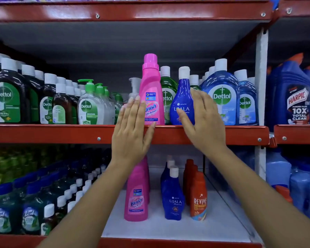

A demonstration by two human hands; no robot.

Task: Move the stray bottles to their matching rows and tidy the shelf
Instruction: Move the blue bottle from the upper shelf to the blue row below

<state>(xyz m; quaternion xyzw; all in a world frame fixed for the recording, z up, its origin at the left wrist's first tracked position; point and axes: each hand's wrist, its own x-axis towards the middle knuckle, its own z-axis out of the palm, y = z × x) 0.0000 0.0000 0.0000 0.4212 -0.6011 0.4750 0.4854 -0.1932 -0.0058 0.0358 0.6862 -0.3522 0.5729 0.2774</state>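
A pink Vanish bottle and a blue Ujala bottle stand among Dettol bottles at the front of the middle shelf. My left hand is raised flat with fingers apart just left of the Vanish bottle, overlapping its lower edge. Beside the Ujala bottle's right side is my right hand, fingers spread, thumb across its lower label. Neither hand grips anything. On the shelf below stand a row of pink Vanish bottles, a row of blue Ujala bottles and a row of orange Revive bottles.
Dark and clear Dettol bottles fill the middle shelf's left, green ones sit behind the strays, blue Dettol bottles stand right. Harpic bottles are in the neighbouring bay. Lizol bottles crowd the lower left. A white post divides the bays.
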